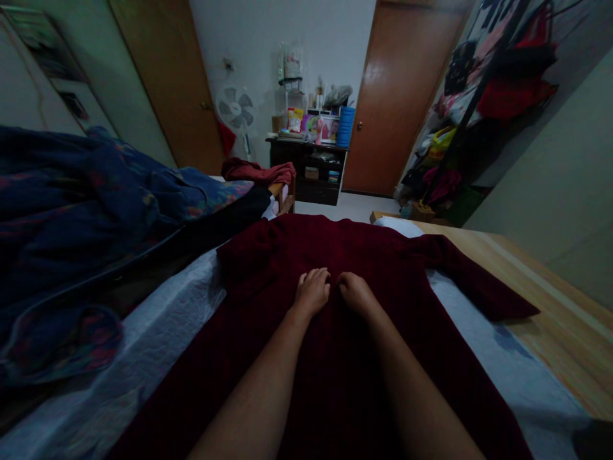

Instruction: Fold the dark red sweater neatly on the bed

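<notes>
Pale mattress [179, 306], dark maroon garment [338, 345] spread wide, one sleeve [483, 284] outstretched

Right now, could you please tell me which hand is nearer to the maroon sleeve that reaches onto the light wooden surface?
The right hand: it is on the maroon garment, left of that sleeve. The left hand is farther left on the garment.

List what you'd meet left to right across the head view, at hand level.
Blue floral fabric → pale bed surface → left hand → right hand → outstretched sleeve → wooden surface. Left out: the maroon garment, as it runs beneath both hands.
</notes>
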### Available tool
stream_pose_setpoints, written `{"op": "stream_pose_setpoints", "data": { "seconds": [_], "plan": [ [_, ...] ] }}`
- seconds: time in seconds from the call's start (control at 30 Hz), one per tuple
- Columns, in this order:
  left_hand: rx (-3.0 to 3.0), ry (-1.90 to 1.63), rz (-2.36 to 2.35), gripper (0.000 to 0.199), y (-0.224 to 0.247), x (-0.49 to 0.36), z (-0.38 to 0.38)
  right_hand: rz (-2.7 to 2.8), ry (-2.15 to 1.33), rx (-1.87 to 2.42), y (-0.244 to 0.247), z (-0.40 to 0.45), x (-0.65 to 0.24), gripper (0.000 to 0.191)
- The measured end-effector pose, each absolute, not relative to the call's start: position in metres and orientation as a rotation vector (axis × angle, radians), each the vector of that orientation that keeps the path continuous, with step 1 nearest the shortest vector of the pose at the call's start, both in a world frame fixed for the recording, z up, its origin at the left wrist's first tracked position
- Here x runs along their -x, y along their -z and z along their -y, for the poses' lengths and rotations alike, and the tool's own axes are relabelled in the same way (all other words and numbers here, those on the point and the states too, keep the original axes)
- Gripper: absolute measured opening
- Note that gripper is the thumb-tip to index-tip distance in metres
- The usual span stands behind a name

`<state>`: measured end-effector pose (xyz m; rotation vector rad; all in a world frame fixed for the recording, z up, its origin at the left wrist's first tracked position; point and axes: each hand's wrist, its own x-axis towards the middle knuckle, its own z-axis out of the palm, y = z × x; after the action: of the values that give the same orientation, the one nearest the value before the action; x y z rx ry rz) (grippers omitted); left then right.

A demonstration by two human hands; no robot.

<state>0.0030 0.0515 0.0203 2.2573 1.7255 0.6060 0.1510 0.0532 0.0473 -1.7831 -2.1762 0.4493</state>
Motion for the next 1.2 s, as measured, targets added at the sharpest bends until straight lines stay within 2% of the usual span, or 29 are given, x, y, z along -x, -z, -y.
{"op": "stream_pose_setpoints", "data": {
  "seconds": [0.2,0.37,0.57,0.7,0.77,0.93,1.2],
  "plan": [
    [-2.281,-0.559,-1.758,0.03,-0.021,-0.003,-0.054,2.017,-0.161,1.896,-0.03,-0.065,-0.141,0.037],
    [-2.282,-0.522,-1.803,0.027,-0.02,-0.002,-0.059,2.089,-0.221,1.87,-0.015,-0.064,-0.145,0.05],
    [-2.284,-0.426,-1.822,0.051,-0.017,-0.001,-0.06,2.02,-0.324,2.082,-0.022,-0.069,-0.155,0.058],
    [-2.291,-0.375,-1.81,0.054,-0.016,-0.002,-0.059,1.945,-0.32,2.16,-0.027,-0.071,-0.161,0.065],
    [-2.286,-0.364,-1.813,0.054,-0.017,-0.003,-0.059,1.944,-0.292,2.129,-0.026,-0.072,-0.162,0.064],
    [-2.31,-0.322,-1.84,0.053,-0.022,-0.006,-0.056,2.092,-0.337,1.839,-0.021,-0.079,-0.163,0.046],
    [-2.382,-0.337,-1.837,0.054,-0.017,-0.005,-0.055,2.057,-0.329,2.009,-0.021,-0.074,-0.155,0.052]
  ]
}}
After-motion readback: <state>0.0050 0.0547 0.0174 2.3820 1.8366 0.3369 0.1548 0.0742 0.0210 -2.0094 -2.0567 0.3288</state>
